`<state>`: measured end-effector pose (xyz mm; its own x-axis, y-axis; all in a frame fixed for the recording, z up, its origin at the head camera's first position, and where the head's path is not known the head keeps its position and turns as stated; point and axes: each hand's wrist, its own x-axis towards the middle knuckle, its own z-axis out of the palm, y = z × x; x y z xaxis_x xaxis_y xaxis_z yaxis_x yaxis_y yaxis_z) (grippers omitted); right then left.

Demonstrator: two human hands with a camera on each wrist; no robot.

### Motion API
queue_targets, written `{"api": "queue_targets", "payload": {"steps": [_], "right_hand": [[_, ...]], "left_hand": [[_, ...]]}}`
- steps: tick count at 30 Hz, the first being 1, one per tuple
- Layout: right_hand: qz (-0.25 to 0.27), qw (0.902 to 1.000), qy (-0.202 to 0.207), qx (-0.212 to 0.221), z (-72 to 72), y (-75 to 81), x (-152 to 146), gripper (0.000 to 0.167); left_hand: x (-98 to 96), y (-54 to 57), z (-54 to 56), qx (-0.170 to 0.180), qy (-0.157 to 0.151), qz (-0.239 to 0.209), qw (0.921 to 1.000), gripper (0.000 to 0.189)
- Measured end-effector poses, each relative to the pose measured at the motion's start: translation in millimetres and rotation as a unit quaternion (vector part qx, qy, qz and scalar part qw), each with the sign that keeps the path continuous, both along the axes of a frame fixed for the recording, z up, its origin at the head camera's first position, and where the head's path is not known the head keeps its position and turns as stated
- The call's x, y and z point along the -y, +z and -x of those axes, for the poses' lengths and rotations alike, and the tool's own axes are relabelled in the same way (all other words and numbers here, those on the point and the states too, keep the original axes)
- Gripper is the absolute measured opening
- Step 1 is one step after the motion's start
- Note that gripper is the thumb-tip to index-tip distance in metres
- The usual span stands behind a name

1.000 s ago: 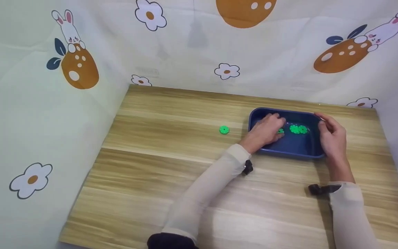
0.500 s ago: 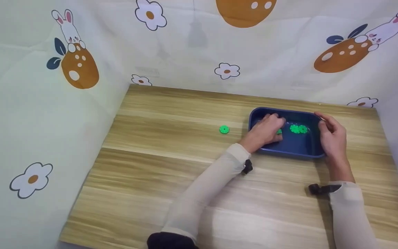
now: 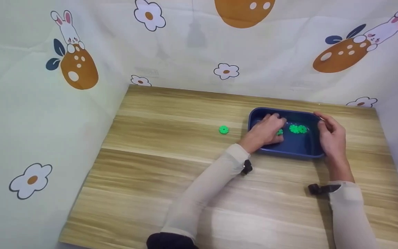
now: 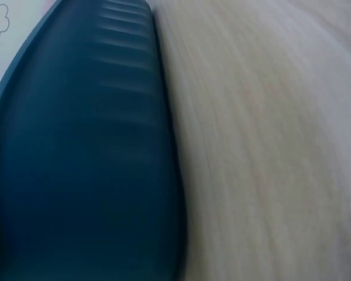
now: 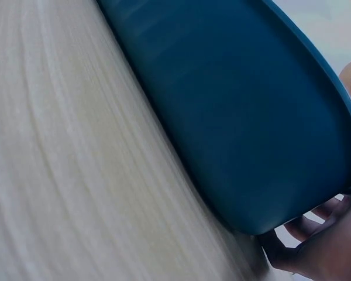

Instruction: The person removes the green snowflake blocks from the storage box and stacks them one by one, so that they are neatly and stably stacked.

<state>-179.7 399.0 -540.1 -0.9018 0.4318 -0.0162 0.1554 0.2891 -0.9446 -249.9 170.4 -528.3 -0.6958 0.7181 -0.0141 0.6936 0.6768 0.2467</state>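
Note:
A dark blue rectangular tray [image 3: 294,154] stands on the wooden table toward the right, and two green notched plastic discs [image 3: 298,129] lie touching each other inside it. Over its left side reaches my left hand [image 3: 266,130], thumb and fingers curled about another green notched disc [image 3: 280,132], partly covered by the hand. My right hand [image 3: 333,139] grips the right end of the tray, thumb at the rim. In the right wrist view, fingers of the right hand [image 5: 324,249] lie against the tray's end [image 5: 234,117]. Only the tray's outer wall [image 4: 93,152] and the table show in the left wrist view.
One more green notched disc [image 3: 224,130] lies on the wooden table [image 3: 157,138] left of the tray. A printed cloth [image 3: 185,52] with rabbits and flowers hangs behind the table and along its sides. Black camera straps sit on both sleeved wrists.
My left hand's thumb and fingers have shifted very slightly around the disc inside the tray. The right hand, the tray and the other discs stay where they were.

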Motion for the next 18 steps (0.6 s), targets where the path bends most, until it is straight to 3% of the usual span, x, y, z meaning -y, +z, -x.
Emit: {"api": "queue_targets", "payload": {"steps": [9, 18], "right_hand": [[0.007, 0.9999, -0.004, -0.014, 0.8, -1.2, 1.9, 0.038], [0.010, 0.9999, -0.008, 0.000, 1.8, 1.3, 2.1, 0.038]], "left_hand": [[1.1, -1.1, 3.0, -0.031, -0.031, -0.034, 0.9984, 0.031], [5.4, 8.1, 1.4, -0.040, -0.042, -0.107, 0.9926, 0.033]]}}
